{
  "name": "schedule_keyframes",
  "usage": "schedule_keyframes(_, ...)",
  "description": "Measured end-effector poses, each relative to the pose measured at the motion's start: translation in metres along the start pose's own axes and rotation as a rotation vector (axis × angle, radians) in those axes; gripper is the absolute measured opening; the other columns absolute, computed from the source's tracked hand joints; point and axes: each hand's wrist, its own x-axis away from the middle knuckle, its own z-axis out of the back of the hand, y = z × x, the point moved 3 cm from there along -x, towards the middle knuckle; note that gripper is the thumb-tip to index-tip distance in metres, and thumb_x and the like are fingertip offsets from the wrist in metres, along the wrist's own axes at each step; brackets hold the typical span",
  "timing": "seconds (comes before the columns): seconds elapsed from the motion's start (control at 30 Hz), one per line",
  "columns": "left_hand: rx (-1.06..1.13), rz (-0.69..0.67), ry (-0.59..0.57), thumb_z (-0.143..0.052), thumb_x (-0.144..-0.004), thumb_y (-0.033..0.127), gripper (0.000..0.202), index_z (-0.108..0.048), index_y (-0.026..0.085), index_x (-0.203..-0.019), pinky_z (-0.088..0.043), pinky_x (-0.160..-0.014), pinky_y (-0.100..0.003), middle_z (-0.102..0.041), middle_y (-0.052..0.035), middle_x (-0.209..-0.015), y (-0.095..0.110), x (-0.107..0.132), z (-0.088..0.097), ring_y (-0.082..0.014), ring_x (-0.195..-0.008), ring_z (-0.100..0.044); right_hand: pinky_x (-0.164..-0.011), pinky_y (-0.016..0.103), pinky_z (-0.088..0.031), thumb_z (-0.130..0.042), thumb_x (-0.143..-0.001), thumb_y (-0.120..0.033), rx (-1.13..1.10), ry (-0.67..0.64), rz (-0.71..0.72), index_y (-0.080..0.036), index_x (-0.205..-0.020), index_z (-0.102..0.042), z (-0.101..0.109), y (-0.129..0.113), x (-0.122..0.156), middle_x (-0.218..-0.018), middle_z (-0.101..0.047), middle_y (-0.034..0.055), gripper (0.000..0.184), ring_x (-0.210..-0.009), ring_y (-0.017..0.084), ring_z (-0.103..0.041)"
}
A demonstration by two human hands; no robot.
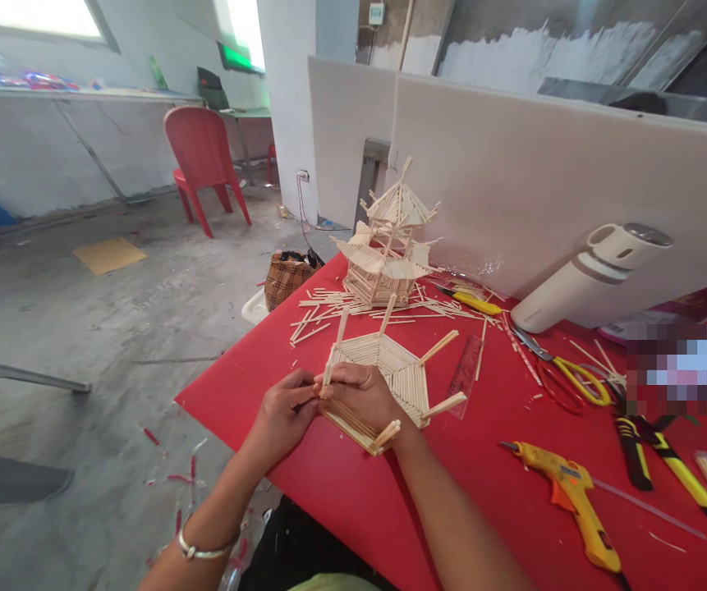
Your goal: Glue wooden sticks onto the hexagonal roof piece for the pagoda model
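Note:
A hexagonal base of thin wooden sticks lies on the red table, with paired-stick posts rising at its corners, several leaning outward. At its left corner a stick post stands between my two hands. My right hand reaches over the base, thumb and fingers closed round the lower part of this post. My left hand meets it from the left, fingertips pinched at the same corner; exactly what they grip is partly hidden. Behind the base stands a tiered stick pagoda, loose sticks scattered around its foot.
On the right of the red table lie a yellow glue gun, yellow-handled scissors, pliers and a ruler. A white bottle and yellow cutter are farther back. A pale panel borders the table.

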Motion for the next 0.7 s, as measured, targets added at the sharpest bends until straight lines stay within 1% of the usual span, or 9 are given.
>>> schedule_keyframes(0.2,-0.004,-0.024,0.021,-0.058,-0.09,0.015,0.019,-0.074,0.016,-0.08,-0.046,-0.064,-0.019,-0.064,-0.0045,-0.083,0.0018,-0.0015,0.0015,-0.0117,-0.073,-0.062,-0.073,0.028,-0.055,-0.08,-0.073,-0.03,-0.02,0.003,-0.004,-0.024,-0.09,-0.081,-0.0008,-0.0004,0.0001,-0.091,-0.073,0.0027,0.018,-0.082,0.016,-0.066)
schedule_keyframes(0.4,0.004,-0.018,0.013,-0.058,-0.09,0.017,0.019,-0.074,0.017,-0.079,-0.047,-0.065,-0.02,-0.064,-0.0048,-0.084,0.0018,-0.0011,0.0011,-0.0124,-0.074,-0.062,-0.066,0.026,-0.053,-0.084,-0.067,-0.031,-0.058,0.028,-0.039,-0.022,-0.086,-0.081,-0.0039,-0.0059,0.0004,-0.083,-0.072,0.0019,0.021,-0.075,0.015,-0.065)
schedule_keyframes(0.53,0.007,-0.009,0.017,-0.057,-0.09,0.018,0.02,-0.074,0.017,-0.079,-0.047,-0.065,-0.021,-0.065,-0.0051,-0.084,0.0017,-0.001,0.0011,-0.0131,-0.073,-0.062,-0.067,0.026,-0.053,-0.084,-0.066,-0.03,-0.093,0.032,-0.053,-0.023,-0.086,-0.081,-0.005,-0.0048,0.001,-0.082,-0.072,0.0017,0.022,-0.074,0.015,-0.064)
schedule_keyframes(0.7,0.008,0.011,-0.004,-0.057,-0.09,0.019,0.019,-0.075,0.018,-0.083,-0.047,-0.066,-0.022,-0.065,-0.0051,-0.086,-0.0013,0.0005,0.0008,-0.0133,-0.075,-0.063,-0.066,0.029,-0.054,-0.085,-0.064,-0.032,-0.127,0.042,-0.078,-0.021,-0.085,-0.081,-0.0062,-0.0041,0.0018,-0.081,-0.072,0.0023,0.025,-0.073,0.015,-0.064)
